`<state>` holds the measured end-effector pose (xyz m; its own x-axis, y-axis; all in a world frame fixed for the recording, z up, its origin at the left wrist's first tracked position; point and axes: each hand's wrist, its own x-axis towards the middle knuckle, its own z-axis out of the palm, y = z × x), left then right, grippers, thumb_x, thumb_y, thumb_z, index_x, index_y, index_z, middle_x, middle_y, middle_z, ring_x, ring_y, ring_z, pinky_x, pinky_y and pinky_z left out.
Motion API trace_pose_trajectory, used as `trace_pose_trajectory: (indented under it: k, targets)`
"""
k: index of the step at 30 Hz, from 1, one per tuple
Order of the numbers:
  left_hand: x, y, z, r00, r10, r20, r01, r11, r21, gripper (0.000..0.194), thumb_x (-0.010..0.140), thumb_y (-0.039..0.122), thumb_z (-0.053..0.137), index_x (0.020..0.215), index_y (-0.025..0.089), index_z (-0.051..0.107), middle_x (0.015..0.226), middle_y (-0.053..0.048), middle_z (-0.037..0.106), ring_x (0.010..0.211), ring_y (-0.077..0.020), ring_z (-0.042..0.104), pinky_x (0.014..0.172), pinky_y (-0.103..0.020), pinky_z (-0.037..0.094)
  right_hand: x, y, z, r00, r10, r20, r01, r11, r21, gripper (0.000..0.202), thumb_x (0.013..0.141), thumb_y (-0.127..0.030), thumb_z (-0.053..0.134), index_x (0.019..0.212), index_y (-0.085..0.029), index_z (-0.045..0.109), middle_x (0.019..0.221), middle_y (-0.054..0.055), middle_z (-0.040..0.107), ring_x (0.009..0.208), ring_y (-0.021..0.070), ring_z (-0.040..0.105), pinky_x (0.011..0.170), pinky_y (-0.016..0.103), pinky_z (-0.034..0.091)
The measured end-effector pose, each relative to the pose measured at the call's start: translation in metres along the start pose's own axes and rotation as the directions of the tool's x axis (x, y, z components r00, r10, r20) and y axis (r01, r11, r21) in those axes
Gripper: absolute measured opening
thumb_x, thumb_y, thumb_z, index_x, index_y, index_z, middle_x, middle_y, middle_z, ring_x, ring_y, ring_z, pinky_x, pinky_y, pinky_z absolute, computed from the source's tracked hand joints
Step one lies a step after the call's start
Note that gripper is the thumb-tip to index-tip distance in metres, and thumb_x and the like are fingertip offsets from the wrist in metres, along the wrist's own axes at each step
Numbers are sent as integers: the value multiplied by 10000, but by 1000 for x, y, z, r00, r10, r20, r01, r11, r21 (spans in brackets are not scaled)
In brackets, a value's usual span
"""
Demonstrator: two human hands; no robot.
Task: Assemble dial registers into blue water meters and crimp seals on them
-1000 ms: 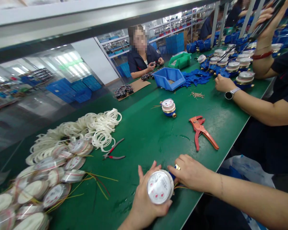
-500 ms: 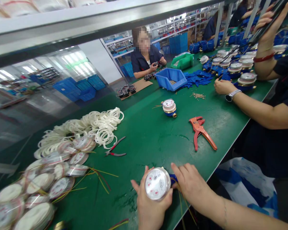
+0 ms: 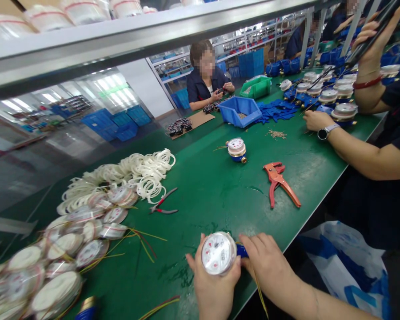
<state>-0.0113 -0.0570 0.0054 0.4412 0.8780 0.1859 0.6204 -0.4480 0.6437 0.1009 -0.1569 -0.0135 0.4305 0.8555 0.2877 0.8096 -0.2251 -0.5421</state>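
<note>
A round water meter point(image 3: 219, 253) with a white dial faces up near the table's front edge. My left hand point(image 3: 215, 284) is closed round its near and left sides. At the meter's right, my right hand point(image 3: 266, 262) has its fingers wrapped over the blue pipe end point(image 3: 242, 250). Yellow wires point(image 3: 258, 284) hang down below the right hand. The underside of the meter is hidden by my hands. Further up the table, red-handled cutting pliers point(image 3: 165, 204) lie on the left and an orange wire stripper point(image 3: 278, 182) on the right.
Meter dial units point(image 3: 93, 252) with wires and white rings point(image 3: 151, 186) pile up at left. Another meter point(image 3: 236, 150) stands mid-table. A blue bin point(image 3: 238, 111) is at the back. A co-worker's watch-wearing arm point(image 3: 360, 142) reaches in from the right. A metal shelf point(image 3: 126, 42) crosses above.
The view has shifted slightly, so most things sit a little further right. Both my hands keep hold of the meter; the right fingers have curled further over its pipe end.
</note>
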Motion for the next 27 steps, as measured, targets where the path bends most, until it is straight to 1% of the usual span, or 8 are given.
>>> trace_pose_trajectory:
  k: [6, 9, 12, 16, 18, 21, 24, 27]
  targets:
    - [7, -13, -19, 965, 56, 255, -35, 996, -85, 742, 681, 453, 689, 1282, 183, 346, 1275, -141, 514, 1270, -337, 401, 1122, -588, 83, 30, 13, -32, 985, 5, 171, -70, 924, 377, 151, 874, -221, 496, 922, -256, 634, 957, 5, 624, 910, 188, 530, 830, 360, 390]
    - [18, -19, -35, 913, 121, 391, -74, 988, -135, 803, 698, 456, 691, 1336, 178, 291, 1350, -172, 431, 1270, -346, 397, 1085, -569, 242, 55, 33, -33, 965, 218, 147, -263, 778, 570, 143, 859, -271, 500, 828, -214, 626, 791, 1, 640, 787, 162, 579, 741, 306, 427]
    - [32, -21, -53, 821, 198, 535, -114, 976, -187, 908, 644, 459, 755, 1378, 237, 268, 1436, -138, 336, 1302, -343, 353, 1088, -539, 267, 64, 53, -26, 884, 465, 43, -375, 652, 659, 247, 891, -358, 430, 988, -177, 567, 823, 33, 625, 765, 163, 590, 697, 298, 454]
    - [41, -19, -62, 711, 257, 654, -147, 965, -219, 1001, 518, 401, 849, 1366, 286, 329, 1460, -97, 325, 1312, -354, 338, 1101, -529, 254, 26, 53, -16, 900, 420, -115, -292, 778, 556, 249, 881, -352, 475, 1060, -194, 542, 990, 66, 592, 917, 182, 561, 829, 337, 452]
    - [37, -16, -56, 744, 241, 623, -121, 966, -229, 907, 551, 369, 823, 1331, 258, 373, 1378, -108, 440, 1252, -342, 426, 1070, -514, 318, -1, 48, -9, 927, 318, -197, -203, 870, 450, 215, 889, -323, 475, 1059, -217, 555, 1042, 68, 577, 996, 188, 535, 884, 343, 437]
    - [35, -9, -35, 868, 187, 461, -117, 977, -176, 726, 618, 326, 756, 1253, 228, 420, 1242, -98, 548, 1153, -307, 516, 1013, -480, 389, -23, 55, 3, 930, 196, -311, -109, 955, 277, 194, 891, -292, 483, 1058, -226, 556, 1023, 65, 585, 993, 191, 538, 876, 340, 450]
    - [54, 3, -8, 961, 146, 233, -138, 989, -52, 636, 647, 366, 729, 1193, 214, 441, 1173, -80, 562, 1108, -285, 532, 970, -448, 417, -15, 71, 6, 931, 105, -349, -76, 993, 95, 203, 893, -295, 481, 1068, -218, 549, 999, 71, 597, 965, 207, 555, 834, 365, 471]
    - [96, 18, 18, 996, 69, 51, -70, 997, 29, 626, 665, 467, 707, 1162, 189, 447, 1127, -86, 558, 1095, -293, 531, 932, -427, 431, 6, 77, 3, 940, 72, -332, -107, 990, -87, 270, 891, -302, 483, 1141, -205, 518, 1074, 98, 592, 1007, 246, 548, 841, 433, 457]
